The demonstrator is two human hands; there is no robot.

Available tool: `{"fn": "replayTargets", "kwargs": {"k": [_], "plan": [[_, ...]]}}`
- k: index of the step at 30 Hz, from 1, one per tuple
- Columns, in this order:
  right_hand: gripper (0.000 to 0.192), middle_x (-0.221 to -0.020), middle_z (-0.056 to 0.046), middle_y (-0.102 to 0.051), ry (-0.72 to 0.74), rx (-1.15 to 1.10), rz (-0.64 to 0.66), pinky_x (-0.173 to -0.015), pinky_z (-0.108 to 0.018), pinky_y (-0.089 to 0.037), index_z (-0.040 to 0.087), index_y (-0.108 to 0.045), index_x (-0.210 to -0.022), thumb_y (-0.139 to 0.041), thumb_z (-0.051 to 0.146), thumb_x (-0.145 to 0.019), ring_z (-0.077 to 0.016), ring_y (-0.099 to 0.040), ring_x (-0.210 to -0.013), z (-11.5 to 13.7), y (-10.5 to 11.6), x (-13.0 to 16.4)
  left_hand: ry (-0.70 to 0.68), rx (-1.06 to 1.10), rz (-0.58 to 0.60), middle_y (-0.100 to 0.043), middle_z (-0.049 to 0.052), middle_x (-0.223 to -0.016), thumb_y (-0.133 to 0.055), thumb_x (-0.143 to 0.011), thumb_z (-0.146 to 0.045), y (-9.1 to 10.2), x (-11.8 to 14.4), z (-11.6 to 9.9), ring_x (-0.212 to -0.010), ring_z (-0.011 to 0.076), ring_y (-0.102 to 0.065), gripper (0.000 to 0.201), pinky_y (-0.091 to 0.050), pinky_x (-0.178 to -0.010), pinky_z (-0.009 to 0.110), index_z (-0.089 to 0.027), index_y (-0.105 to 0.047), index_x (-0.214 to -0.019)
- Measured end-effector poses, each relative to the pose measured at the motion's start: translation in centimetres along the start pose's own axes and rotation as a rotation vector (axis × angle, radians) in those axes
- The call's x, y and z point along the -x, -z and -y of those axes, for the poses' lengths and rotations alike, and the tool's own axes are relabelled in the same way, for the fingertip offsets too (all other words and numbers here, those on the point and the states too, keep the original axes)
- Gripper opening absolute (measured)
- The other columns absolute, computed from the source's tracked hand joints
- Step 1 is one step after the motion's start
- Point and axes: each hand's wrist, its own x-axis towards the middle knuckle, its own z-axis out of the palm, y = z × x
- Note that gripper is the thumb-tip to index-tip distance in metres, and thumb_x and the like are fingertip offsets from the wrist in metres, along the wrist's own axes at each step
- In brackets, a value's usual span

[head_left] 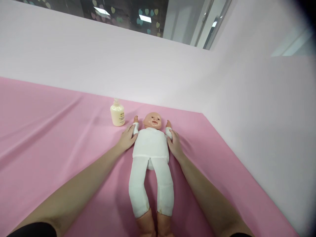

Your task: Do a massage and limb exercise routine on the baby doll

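Doll (150, 144) on pink sheet (49, 131), open left hand (127, 138) and right hand (174, 144) flat against its sides, bottle (118, 114) near its head.

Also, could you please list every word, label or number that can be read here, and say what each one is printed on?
No text can be read.
Cream pump bottle: a small dark mark and print on its front, too small and blurred to read.
Doll, pink cloth and wall: no writing visible.
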Motion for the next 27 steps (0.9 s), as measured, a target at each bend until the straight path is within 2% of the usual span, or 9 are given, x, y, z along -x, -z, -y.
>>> {"fn": "replayTargets", "kwargs": {"k": [13,22,27], "plan": [[0.044,-0.131,-0.013,-0.047,0.018,-0.052,0.006,-0.109,-0.047,-0.032,0.018,-0.047,-0.127,-0.042,0.025,-0.084,-0.0239,-0.041,-0.125,-0.16,-0.02,0.01,-0.035,0.085,-0.060,-0.042,0.015,-0.138,-0.039,-0.088,-0.036,0.17,0.12,-0.27,-0.129,0.0283,-0.040,0.054,-0.033,-0.108,0.046,-0.013,-0.035,-0.137],[0.045,-0.133,-0.011,-0.047,-0.036,-0.068,0.035,-0.109,-0.047,-0.032,0.020,-0.047,-0.129,-0.042,0.028,-0.085,-0.0240,-0.041,-0.127,-0.38,-0.13,-0.03,-0.018,0.065,0.012,-0.044,0.016,-0.137,-0.038,-0.088,-0.040,0.01,-0.15,0.12,-0.125,0.0284,-0.043,0.057,-0.034,-0.107,0.044,-0.010,-0.037,-0.136],[0.047,-0.132,-0.011,-0.050,-0.093,-0.070,0.074,-0.107,-0.047,-0.034,0.021,-0.047,-0.131,-0.042,0.032,-0.085,-0.0247,-0.043,-0.125,-0.73,-0.18,-0.05,0.017,0.035,0.018,-0.047,0.015,-0.134,-0.038,-0.088,-0.041,0.09,-0.12,0.06,-0.122,0.0288,-0.046,0.056,-0.036,-0.104,0.045,-0.013,-0.039,-0.136]]}}
